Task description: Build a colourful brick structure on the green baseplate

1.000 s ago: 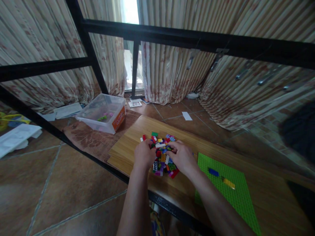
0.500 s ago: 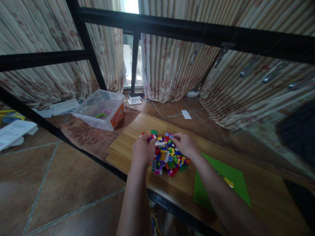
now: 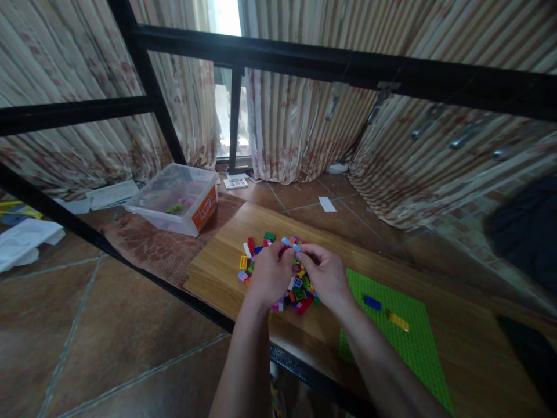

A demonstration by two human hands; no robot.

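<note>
And there was the daylight, bursting through the window gap [image 3: 228,17] beyond the wooden tabletop [image 3: 235,238], its upper part blown out to white, hazy glare spilling onto the black bar [image 3: 235,47] over the tabletop! Everything else sat dim: muted curtains [image 3: 296,122] behind the tabletop, faint sheen across its grain, deep shadow under its near edge. Right of it, a dark shape [image 3: 526,232] sank into murk, outline smeared. Left of it, an orange label [image 3: 204,210] came out too soft to read. On it, bricks [image 3: 300,295] glowed with colour, fine detail mushy. Farthest from it, wide-lens stretching pulled at the picture's edges.
</note>
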